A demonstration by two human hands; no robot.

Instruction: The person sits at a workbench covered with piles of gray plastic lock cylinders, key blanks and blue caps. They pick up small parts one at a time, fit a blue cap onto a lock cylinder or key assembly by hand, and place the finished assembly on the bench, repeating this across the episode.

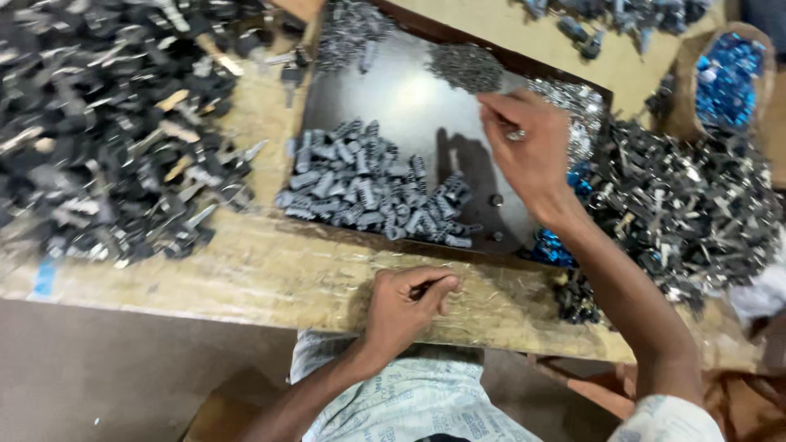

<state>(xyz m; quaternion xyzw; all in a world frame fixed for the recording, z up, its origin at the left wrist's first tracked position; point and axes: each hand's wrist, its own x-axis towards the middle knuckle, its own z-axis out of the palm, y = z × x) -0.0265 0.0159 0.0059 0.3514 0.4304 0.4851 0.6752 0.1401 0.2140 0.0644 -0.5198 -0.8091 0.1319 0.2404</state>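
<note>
My left hand rests on the wooden table's front edge with its fingers curled around a small dark part that is mostly hidden. My right hand, wearing a ring, reaches over the shiny metal tray with fingertips pinched near a heap of tiny silvery springs; whether they grip anything is too small to tell. A pile of grey ribbed cylinders lies on the tray's near left part, a hand's width from my left hand.
A big heap of black and metal parts covers the table's left. Another dark heap lies right of the tray, with shiny small silver pieces beside it. Blue parts fill a basket at far right. The wooden table edge runs along the front.
</note>
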